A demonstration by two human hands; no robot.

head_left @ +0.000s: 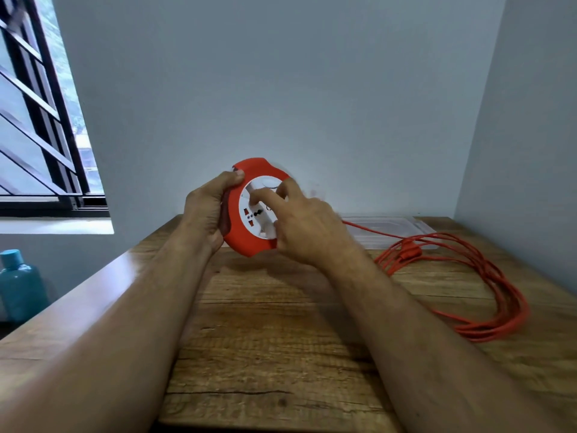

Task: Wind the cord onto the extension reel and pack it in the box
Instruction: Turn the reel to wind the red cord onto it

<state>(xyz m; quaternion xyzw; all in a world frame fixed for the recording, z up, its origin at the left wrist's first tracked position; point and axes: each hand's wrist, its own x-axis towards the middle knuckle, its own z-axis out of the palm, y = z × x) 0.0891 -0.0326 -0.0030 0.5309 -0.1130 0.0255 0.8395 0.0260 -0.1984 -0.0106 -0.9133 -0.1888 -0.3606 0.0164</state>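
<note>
Gripping the extension reel (249, 214) by its left rim, the left hand (206, 210) has thumb on the red front edge and fingers curled round the back. Reel is held up off the wooden table (265, 323), tilted, white socket face toward the camera. Right hand (299, 226) is on that white face: index finger bent with its tip in a recess of the white hub, other fingers curled by the reel's right edge; cannot tell whether it truly pinches anything there, slight blur.

Orange cord (487, 292) runs from behind the right hand, right of the reel, and lies in loose loops on the table, well right of the reel and nearer the camera at its far loop. A thicker orange piece (409, 250) sits among the loops, too small to identify. Clear plastic box (390, 228) lies on the table right of the reel, against the back wall, cord touching its front edge.

Blue bottle (18, 282) stands off the table, far left of the reel and lower. Window with dark bars (37, 104) is above left of the reel.
</note>
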